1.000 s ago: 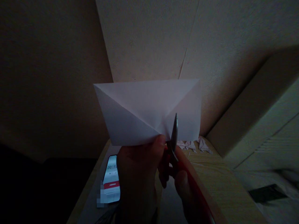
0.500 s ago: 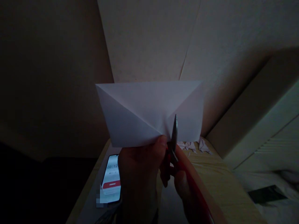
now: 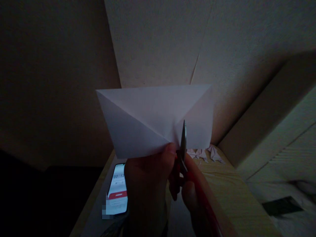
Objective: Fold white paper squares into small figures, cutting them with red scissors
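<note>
I hold a folded white sheet of paper up in front of me; diagonal creases cross it. My left hand pinches its lower edge, thumb tip on the paper. My right hand is closed round the red handles of a pair of scissors. The blades point upward and bite into the paper's lower edge right of my thumb.
A lit phone with a red band on its screen lies on the wooden table below. Small folded paper pieces lie at the table's far end by the wall. A dark flat object rests at lower right. The room is dim.
The paper's left corner has shifted slightly left and the view has tilted a little. The scissors stay at the same spot in the lower edge.
</note>
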Demonstrator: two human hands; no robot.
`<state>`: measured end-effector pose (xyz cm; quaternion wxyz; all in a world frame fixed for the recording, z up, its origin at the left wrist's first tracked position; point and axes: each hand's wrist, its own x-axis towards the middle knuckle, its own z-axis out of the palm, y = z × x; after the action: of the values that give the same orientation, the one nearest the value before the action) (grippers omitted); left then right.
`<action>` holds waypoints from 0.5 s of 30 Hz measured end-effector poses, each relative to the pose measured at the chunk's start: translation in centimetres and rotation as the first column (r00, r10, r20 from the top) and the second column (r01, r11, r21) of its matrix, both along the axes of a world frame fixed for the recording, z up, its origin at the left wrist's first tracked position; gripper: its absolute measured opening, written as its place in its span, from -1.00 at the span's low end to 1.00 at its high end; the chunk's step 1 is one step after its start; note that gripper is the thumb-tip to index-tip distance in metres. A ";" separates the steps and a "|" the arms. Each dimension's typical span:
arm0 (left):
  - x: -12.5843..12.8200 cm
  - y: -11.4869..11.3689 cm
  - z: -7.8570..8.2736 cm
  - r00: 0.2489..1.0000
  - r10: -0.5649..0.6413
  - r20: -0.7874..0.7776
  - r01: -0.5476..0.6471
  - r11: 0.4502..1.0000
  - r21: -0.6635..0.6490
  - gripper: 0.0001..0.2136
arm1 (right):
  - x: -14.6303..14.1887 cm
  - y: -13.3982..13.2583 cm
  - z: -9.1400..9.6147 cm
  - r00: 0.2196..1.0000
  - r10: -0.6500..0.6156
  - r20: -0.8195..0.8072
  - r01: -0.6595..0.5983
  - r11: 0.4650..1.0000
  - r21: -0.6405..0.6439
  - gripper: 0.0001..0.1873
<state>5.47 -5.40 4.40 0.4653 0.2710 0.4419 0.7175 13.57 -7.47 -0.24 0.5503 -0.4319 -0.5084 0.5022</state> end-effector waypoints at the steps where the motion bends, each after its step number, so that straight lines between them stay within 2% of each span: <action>1: 0.0 0.0 -0.1 1.000 -0.012 -0.004 0.012 1.000 0.003 -0.85 | 0.0 0.0 -0.1 1.000 0.002 0.005 -0.002 1.000 -0.001 -0.37; 5: -0.1 0.0 -0.3 0.998 -0.058 0.029 0.058 0.998 0.009 -0.85 | 0.2 0.0 -0.1 1.000 0.012 0.012 -0.012 1.000 0.008 -0.36; 12: 0.1 0.2 -0.1 0.997 -0.015 0.080 0.015 1.000 0.001 -0.90 | 0.3 0.1 -0.3 0.999 0.015 0.030 -0.014 1.000 -0.026 -0.34; 15: 0.0 0.1 -0.2 0.996 -0.055 0.069 0.054 0.998 0.014 -0.86 | 0.2 0.1 -0.3 0.999 -0.006 0.038 0.007 1.000 -0.027 -0.33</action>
<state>5.50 -5.29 4.22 0.4981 0.2605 0.4136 0.7162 13.74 -7.39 -0.58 0.5361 -0.4504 -0.5104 0.4991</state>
